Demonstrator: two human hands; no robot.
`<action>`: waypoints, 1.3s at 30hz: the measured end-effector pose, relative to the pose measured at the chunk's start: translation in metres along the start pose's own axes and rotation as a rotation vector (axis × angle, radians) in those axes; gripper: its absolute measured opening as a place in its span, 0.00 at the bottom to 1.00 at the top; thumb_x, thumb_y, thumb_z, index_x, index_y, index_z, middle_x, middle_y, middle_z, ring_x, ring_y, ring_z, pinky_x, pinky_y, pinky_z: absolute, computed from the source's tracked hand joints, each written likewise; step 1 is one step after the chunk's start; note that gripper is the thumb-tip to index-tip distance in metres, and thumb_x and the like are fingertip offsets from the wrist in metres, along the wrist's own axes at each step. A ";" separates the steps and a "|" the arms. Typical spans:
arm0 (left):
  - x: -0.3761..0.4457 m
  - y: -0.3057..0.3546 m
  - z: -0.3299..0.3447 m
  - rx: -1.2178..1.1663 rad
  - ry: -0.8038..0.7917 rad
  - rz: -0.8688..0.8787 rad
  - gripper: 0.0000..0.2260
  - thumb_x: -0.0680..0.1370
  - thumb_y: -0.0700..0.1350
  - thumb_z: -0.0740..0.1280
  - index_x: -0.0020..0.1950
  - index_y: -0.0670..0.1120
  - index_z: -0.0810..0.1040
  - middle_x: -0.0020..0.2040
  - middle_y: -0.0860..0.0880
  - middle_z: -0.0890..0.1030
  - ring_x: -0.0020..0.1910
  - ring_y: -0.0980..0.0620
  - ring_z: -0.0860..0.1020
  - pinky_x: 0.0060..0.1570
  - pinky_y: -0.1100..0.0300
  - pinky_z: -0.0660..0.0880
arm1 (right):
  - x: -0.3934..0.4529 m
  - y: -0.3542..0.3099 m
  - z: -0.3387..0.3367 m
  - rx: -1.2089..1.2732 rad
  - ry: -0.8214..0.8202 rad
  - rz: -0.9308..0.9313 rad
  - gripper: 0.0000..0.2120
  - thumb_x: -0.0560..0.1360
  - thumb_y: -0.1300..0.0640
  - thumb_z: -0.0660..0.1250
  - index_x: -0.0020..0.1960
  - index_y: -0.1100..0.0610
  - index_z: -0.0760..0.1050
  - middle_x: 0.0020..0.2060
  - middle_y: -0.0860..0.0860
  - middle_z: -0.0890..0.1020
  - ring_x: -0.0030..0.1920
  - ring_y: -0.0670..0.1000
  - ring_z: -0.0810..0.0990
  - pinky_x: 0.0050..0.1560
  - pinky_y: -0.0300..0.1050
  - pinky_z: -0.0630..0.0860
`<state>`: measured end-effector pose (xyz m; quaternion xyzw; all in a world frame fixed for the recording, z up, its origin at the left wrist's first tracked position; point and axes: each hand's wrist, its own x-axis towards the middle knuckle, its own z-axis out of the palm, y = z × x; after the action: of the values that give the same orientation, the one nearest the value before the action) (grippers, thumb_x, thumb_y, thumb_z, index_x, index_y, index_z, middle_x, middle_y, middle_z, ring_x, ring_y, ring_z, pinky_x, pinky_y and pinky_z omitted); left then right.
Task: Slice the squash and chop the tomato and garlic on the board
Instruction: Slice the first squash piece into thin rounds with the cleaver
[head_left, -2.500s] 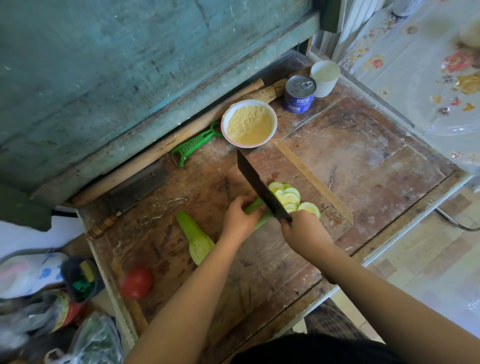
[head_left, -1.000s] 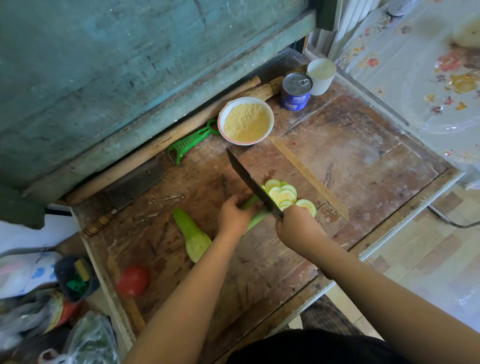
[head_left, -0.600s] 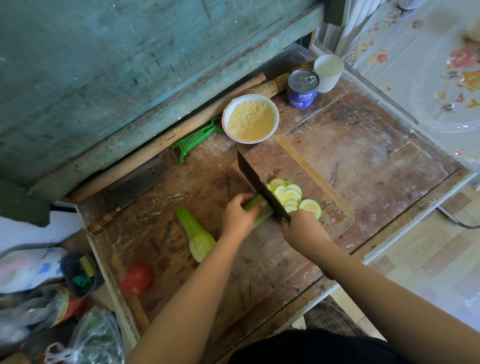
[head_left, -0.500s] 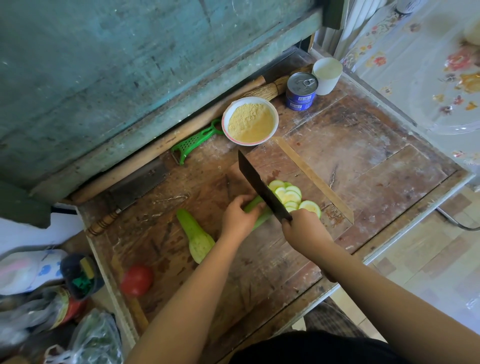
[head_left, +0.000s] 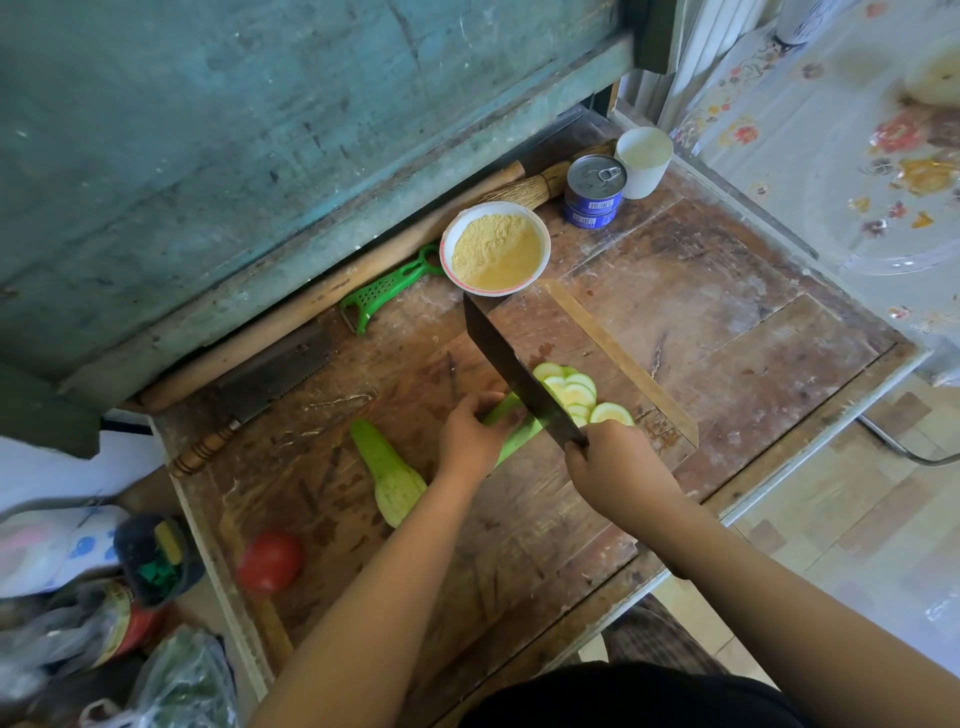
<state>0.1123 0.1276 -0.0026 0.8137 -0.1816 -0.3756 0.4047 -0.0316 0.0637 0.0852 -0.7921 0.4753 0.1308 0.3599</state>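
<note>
Gripping knife (head_left: 519, 376) (right hand (head_left: 618, 467)) | left hand (head_left: 467, 436) holds squash (head_left: 511, 426) | slices (head_left: 574, 397) beside

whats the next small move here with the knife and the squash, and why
Probably bring the knife down for another thin round. The right hand grips its handle with the blade across the squash, the left hand holds that piece down just behind the blade, and cut slices already pile on the far side, with squash left to cut.
</note>
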 end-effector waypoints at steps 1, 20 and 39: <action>0.000 0.000 0.000 -0.007 0.000 -0.001 0.08 0.72 0.48 0.74 0.48 0.51 0.77 0.45 0.58 0.78 0.49 0.55 0.78 0.48 0.61 0.72 | -0.001 0.000 0.000 -0.002 0.004 -0.004 0.14 0.80 0.56 0.55 0.40 0.60 0.72 0.26 0.52 0.69 0.25 0.50 0.67 0.25 0.41 0.60; 0.003 0.001 0.002 0.016 0.012 -0.026 0.11 0.71 0.49 0.75 0.49 0.50 0.77 0.48 0.53 0.80 0.50 0.52 0.78 0.48 0.59 0.72 | 0.007 -0.004 0.002 -0.032 -0.048 0.041 0.19 0.81 0.57 0.55 0.31 0.57 0.64 0.27 0.52 0.68 0.26 0.50 0.66 0.25 0.41 0.59; 0.002 0.000 0.001 0.041 -0.001 -0.027 0.14 0.71 0.49 0.74 0.54 0.48 0.78 0.48 0.55 0.78 0.51 0.54 0.77 0.48 0.62 0.70 | 0.041 -0.002 0.024 -0.021 -0.105 0.110 0.18 0.80 0.56 0.57 0.32 0.57 0.63 0.27 0.52 0.68 0.26 0.49 0.66 0.23 0.40 0.58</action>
<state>0.1131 0.1254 -0.0038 0.8242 -0.1784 -0.3775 0.3827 -0.0054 0.0538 0.0470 -0.7606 0.4973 0.1969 0.3681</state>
